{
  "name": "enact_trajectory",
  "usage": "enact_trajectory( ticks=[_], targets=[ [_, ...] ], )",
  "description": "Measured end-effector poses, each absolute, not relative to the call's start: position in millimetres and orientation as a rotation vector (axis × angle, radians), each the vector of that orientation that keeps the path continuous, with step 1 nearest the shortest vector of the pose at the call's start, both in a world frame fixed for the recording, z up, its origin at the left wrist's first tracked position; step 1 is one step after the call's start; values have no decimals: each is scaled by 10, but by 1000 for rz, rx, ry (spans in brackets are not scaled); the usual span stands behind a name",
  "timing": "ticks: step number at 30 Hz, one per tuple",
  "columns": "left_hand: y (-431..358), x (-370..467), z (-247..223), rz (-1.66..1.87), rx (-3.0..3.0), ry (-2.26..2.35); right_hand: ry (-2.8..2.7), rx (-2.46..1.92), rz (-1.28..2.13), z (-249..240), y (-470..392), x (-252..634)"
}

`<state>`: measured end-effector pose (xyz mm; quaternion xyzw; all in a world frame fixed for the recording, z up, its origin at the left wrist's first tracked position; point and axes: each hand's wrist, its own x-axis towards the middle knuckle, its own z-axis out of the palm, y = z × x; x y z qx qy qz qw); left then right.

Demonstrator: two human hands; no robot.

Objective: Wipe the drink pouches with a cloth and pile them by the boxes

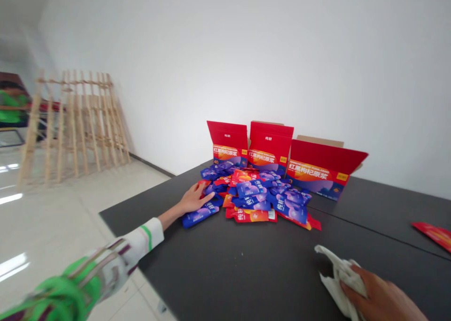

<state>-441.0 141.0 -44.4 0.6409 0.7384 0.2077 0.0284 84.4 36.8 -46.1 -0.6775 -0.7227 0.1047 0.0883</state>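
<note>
The left hand (193,200) lies flat, fingers spread, on the near left edge of the packet pile (253,196) in front of the red boxes (271,154), while the right hand (378,297), far off, presses a white cloth (336,276) on the table (246,274).

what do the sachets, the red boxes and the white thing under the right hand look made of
Sachets: glossy plastic or foil film, judging by sheen and flat sealed edges. Red boxes: printed cardboard, brown raw board showing behind the flaps. White cloth under the right hand: soft crumpled fabric or paper; hard to tell which.
</note>
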Motion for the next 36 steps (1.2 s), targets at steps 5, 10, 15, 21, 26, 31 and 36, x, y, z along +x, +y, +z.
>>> enact_trajectory(
  ticks=[5,10,15,21,26,31,36],
  targets=[
    [1581,-4293,-393,526,1981,2271,-2182,-2021,217,-360,267,717],
    [1367,-4289,-119,558,2031,2260,-2200,-2035,274,-223,244,703],
    [804,-4243,-279,320,2463,1898,-2235,-2036,232,-134,212,662],
    [941,-4155,-421,372,2515,1984,-2295,-1989,148,-142,188,617],
    [1329,-4211,-406,442,2436,1990,-2290,-1985,109,-161,186,615],
    [1594,-4247,-424,468,2467,1924,-2287,-1985,88,-182,193,605],
    [1674,-4218,-283,415,2483,1906,-2291,-1969,130,-155,185,608]
  ],
)
